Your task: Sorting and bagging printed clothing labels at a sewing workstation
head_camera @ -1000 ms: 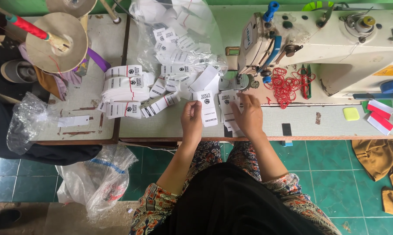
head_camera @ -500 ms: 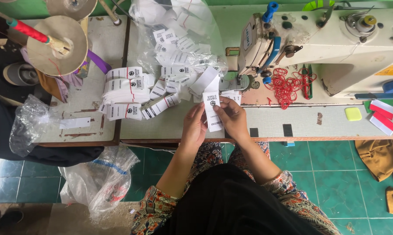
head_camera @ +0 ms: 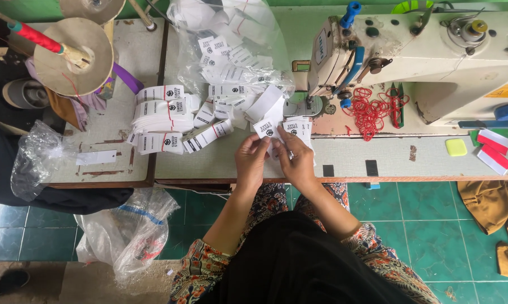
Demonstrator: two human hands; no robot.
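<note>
My left hand [head_camera: 251, 160] and my right hand [head_camera: 294, 159] meet over the front edge of the sewing table [head_camera: 377, 155]. Together they pinch a small stack of white printed labels [head_camera: 273, 128], held upright between the fingertips. Just behind the hands, more loose white labels [head_camera: 299, 126] lie on the table. Left of them sit banded bundles of labels [head_camera: 161, 118]. A clear plastic bag full of labels [head_camera: 231, 50] lies further back.
A cream sewing machine [head_camera: 428, 56] stands at the right, with red rubber bands [head_camera: 372, 110] beside its needle. Thread cones on discs [head_camera: 74, 53] stand at the far left. A crumpled plastic bag [head_camera: 127, 233] and brown cloth [head_camera: 498, 205] lie on the green tiled floor.
My hands were apart, each near labels on the table. They came together and drew back toward the table's front edge, now both gripping one stack of labels.
</note>
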